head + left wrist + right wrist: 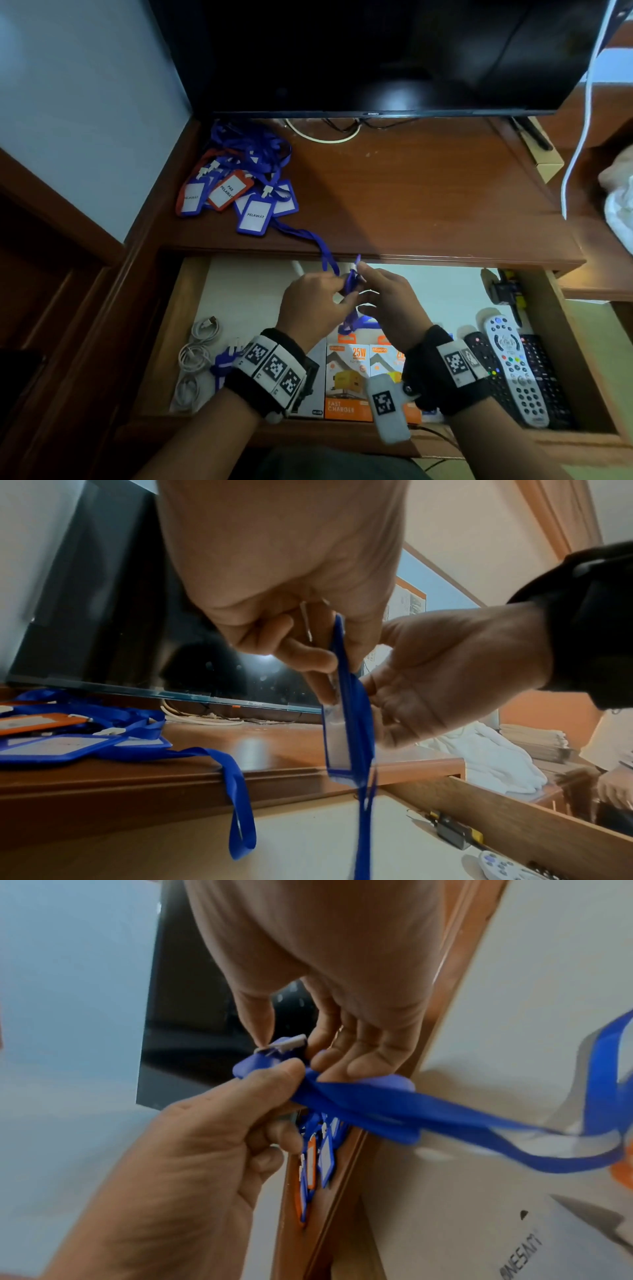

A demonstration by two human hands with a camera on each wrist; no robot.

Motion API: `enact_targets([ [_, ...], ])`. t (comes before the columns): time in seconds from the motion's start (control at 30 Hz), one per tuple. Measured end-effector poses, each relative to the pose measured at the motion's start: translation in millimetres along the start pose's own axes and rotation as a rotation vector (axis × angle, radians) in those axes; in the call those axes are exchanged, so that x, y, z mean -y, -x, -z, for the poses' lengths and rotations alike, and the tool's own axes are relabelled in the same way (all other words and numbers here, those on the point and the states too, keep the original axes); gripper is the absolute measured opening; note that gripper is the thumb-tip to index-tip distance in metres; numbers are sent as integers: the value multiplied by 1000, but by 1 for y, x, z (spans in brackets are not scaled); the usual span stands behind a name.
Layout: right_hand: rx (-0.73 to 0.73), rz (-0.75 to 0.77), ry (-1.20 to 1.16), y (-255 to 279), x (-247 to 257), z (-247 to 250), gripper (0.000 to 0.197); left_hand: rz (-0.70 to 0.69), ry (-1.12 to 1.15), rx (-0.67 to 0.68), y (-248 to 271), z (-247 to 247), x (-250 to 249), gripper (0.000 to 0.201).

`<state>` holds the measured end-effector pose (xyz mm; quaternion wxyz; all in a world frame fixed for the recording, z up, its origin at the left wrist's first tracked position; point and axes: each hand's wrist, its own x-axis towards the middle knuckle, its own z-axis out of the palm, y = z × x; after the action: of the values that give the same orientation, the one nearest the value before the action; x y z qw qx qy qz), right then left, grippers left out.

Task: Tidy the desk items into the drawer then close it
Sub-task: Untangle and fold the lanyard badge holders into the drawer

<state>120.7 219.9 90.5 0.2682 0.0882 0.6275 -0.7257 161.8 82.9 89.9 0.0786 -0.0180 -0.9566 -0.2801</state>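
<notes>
Over the open drawer (161, 346) both hands hold one blue badge holder (352, 279) with its blue lanyard. My left hand (317, 305) pinches the holder (337, 739) by its top edge, so it hangs edge-on with the strap (364, 750) draped along it. My right hand (387, 299) pinches the grey clip (286, 1044) between thumb and forefinger, and the strap (394, 1110) crosses its fingers. A pile of blue and orange badges (236, 195) lies on the desk at the back left. One lanyard loop (240, 804) from it hangs over the desk edge.
In the drawer lie coiled white cables (195, 359), another blue badge (224, 365), orange charger boxes (346, 380) and remotes (513, 370); a black clip-like object (503, 291) sits at the back right. A dark TV (376, 51) stands behind the desk. A white cable (579, 137) hangs at right.
</notes>
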Motion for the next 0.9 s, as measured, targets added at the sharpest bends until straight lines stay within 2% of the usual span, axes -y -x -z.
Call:
enact_targets([
  [0.1, -31, 24, 1, 2, 4, 2, 26, 10, -6, 79, -1, 1, 7, 32],
  [0.2, -29, 79, 116, 5, 9, 4, 25, 8, 83, 108, -1, 5, 15, 21],
  [0.23, -23, 101, 165, 6, 10, 5, 24, 13, 133, 132, 0, 6, 18, 27],
  [0.33, 1, 161, 267, 10, 13, 9, 23, 35, 279, 231, -1, 11, 26, 67],
  [0.43, 39, 187, 306, 11, 16, 9, 26, 5, 378, 286, -3, 17, 24, 79],
  [0.57, 119, 184, 315, 15, 16, 5, 30, 30, 452, 288, 0, 21, 25, 73],
  [0.7, 125, 202, 306, 18, 15, 4, 30, 93, 442, 285, 3, 24, 27, 71],
  [0.9, 196, 209, 248, 18, 12, 4, 25, 128, 463, 362, 3, 30, 25, 62],
])
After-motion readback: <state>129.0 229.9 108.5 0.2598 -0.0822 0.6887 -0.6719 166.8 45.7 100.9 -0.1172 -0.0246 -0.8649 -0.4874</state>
